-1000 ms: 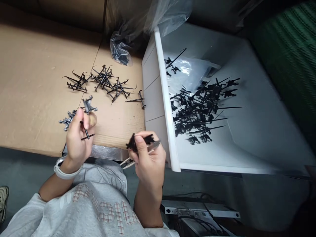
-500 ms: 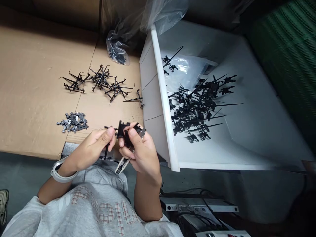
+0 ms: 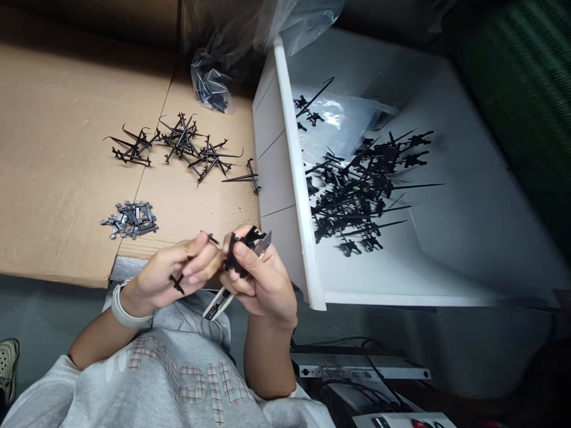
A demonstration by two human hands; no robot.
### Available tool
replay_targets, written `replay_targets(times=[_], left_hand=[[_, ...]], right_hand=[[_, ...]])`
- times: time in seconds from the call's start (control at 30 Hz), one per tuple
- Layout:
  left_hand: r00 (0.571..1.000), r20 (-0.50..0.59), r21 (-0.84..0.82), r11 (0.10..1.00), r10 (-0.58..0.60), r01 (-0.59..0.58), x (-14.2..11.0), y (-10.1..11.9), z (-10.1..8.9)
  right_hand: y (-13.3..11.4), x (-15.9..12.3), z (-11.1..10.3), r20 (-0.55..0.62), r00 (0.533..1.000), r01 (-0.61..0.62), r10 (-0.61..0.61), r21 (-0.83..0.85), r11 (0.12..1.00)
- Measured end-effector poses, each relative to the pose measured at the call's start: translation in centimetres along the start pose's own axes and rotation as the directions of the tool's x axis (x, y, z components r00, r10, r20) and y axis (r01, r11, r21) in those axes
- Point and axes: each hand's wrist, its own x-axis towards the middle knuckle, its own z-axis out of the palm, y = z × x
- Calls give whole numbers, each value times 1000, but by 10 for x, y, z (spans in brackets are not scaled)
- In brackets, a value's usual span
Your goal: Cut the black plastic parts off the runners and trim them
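My left hand is closed around a thin black plastic sprue stem, fingertips meeting the right hand. My right hand is closed on a black plastic sprue piece and also holds a pair of cutters, whose handles stick out below the palm. Both hands hover over the near edge of the cardboard-covered table. A small heap of cut grey-black parts lies on the cardboard to the left of my hands.
Stripped black sprues are scattered further back on the cardboard. A white bin at right holds a pile of black sprues and a clear bag. Another plastic bag of parts sits behind.
My left hand came away from the heap of cut parts and moved right to meet my right hand. Both hands now work on the black piece together.
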Motion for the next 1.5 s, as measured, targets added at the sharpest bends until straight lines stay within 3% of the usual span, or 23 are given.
replay_targets(times=[0.1,0.17,0.2,0.23,0.27,0.3,0.33,0.37,0.4,0.43,0.47,0.5,0.6,0.67,0.7,0.77,0.83,0.97,1.07,1.13,1.23,1.33,1.5], left_hand=[[993,-23,130,985,120,-116,-19,14,-5],[943,-126,408,882,309,-234,-34,31,-11],[899,-155,597,763,411,-246,-38,42,-14],[850,-158,782,589,502,-203,-40,54,-19],[813,-149,924,373,563,-89,-38,67,-24],[803,-104,990,138,587,27,-32,79,-31],[809,-114,986,-32,577,161,-23,92,-38],[821,-122,959,-147,558,243,-12,103,-46],[885,-144,932,-239,443,271,0,113,-54],[899,-148,904,-313,412,292,13,121,-62],[909,-149,879,-370,389,302,24,127,-68],[871,-139,849,-396,471,349,34,130,-72],[833,-39,829,-447,552,335,45,126,-69],[841,42,832,-484,540,269,40,114,-57],[867,73,842,-496,493,211,34,105,-50],[938,124,885,-464,324,43,22,84,-40],[982,129,929,-362,139,-71,12,60,-36],[975,114,977,-198,190,-75,4,23,-41],[968,88,989,-140,236,-56,2,15,-43],[969,47,998,-54,244,-35,0,17,-40],[958,-66,990,141,277,27,-7,24,-35],[906,-213,921,386,367,60,-14,29,-32],[851,-400,543,836,339,-78,-16,25,-27]], right_hand=[[4,0,-8,-32,999,6,-7,-50,999],[6,1,-12,-62,998,12,-18,-103,995],[6,1,-13,-72,997,12,-22,-135,991],[7,1,-14,-78,997,10,-24,-171,985],[7,2,-14,-78,997,7,-24,-209,978],[7,3,-14,-73,997,3,-22,-249,969],[8,5,-14,-65,998,1,-21,-289,957],[8,8,-13,-56,998,1,-21,-331,944],[9,11,-12,-48,999,5,-24,-373,928],[9,15,-12,-41,999,10,-30,-416,909],[10,19,-11,-35,999,17,-37,-459,888],[11,24,-11,-32,998,23,-45,-502,865],[11,32,-10,-31,997,33,-66,-614,789],[11,33,-10,-36,997,32,-75,-667,744],[10,33,-10,-40,996,30,-78,-688,725],[9,29,-10,-49,995,23,-84,-724,689],[9,24,-10,-56,994,19,-92,-756,655],[9,14,-11,-45,992,37,-120,-796,604],[8,10,-12,-36,989,55,-146,-819,571],[6,9,-12,-38,985,61,-167,-834,548],[4,7,-14,-53,978,62,-202,-850,522],[7,6,-17,-86,964,60,-250,-850,524],[18,3,-26,-113,940,84,-322,-839,538]])
